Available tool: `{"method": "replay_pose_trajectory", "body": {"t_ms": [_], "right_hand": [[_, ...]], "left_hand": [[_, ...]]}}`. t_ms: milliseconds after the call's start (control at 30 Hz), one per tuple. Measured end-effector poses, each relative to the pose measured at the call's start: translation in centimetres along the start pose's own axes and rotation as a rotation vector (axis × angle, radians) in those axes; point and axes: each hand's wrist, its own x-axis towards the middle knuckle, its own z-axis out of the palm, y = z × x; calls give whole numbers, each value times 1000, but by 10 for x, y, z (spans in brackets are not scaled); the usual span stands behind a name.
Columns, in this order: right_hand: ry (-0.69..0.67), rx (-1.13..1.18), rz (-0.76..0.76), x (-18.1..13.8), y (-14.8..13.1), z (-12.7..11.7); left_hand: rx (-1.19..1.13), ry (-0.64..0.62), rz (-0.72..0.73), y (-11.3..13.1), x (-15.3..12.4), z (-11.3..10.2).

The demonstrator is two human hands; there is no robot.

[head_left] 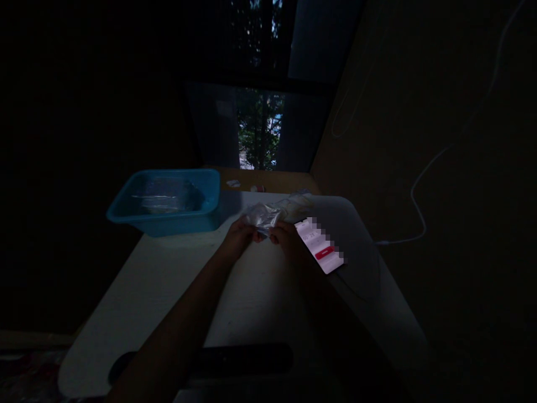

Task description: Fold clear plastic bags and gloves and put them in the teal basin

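In a dim room, both of my hands meet over a white table (251,291). My left hand (240,236) and my right hand (287,239) each pinch the near edge of a small clear plastic bag (263,215), which is crumpled and lifted slightly off the table. More clear bags (296,204) lie just beyond it. A lit phone (321,245) rests screen up on the table, right beside my right hand.
A blue plastic tub (168,215) holding clear bags stands at the table's far left. A wooden ledge (268,180) with small items runs behind, under a window. A white cable (415,212) hangs along the right wall. A dark flat object (235,358) lies at the near edge.
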Motion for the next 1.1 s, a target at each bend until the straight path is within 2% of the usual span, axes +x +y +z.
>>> {"method": "replay_pose_trajectory", "body": {"t_ms": [267,667,1100], "right_hand": [[12,39,-6,4,7,-1],[29,135,26,10,16,0],[54,131,28,11,19,0]], "left_hand": [[-18,12,19,-4,2,-6],[-102,134,4,-4,3,-7],[-158,210,10,-4,5,-10]]}}
